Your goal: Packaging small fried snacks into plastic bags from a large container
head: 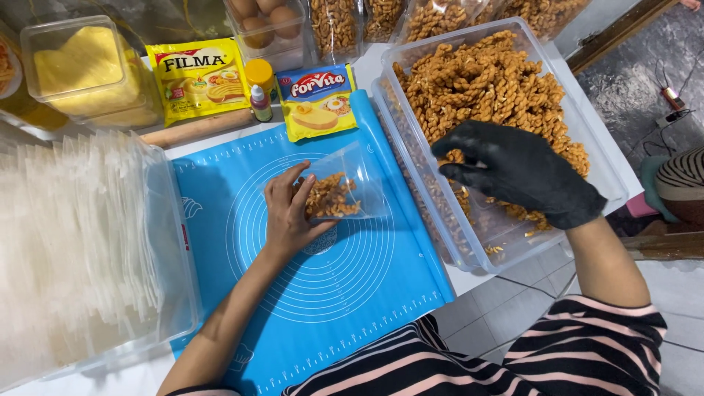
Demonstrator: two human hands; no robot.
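Clear plastic bag (345, 189) part-filled, golden-brown twisted snacks (330, 199) inside.

Your right hand (522, 176) wears a black glove; your left hand (288, 213) is bare. Your sleeves (579, 352) are striped black and pale pink. The twisted snacks (491, 88) in the clear tub (469, 253) on the right are golden brown, as are those in the clear small bag (343, 192). The mat (345, 293) under it is bright blue with white concentric circles and ruler marks. At the far side you have two yellow packets (198, 77), one with a blue top, and a yellow-capped jar (258, 73). The stacked bags (81, 235) on the left are cloudy white.
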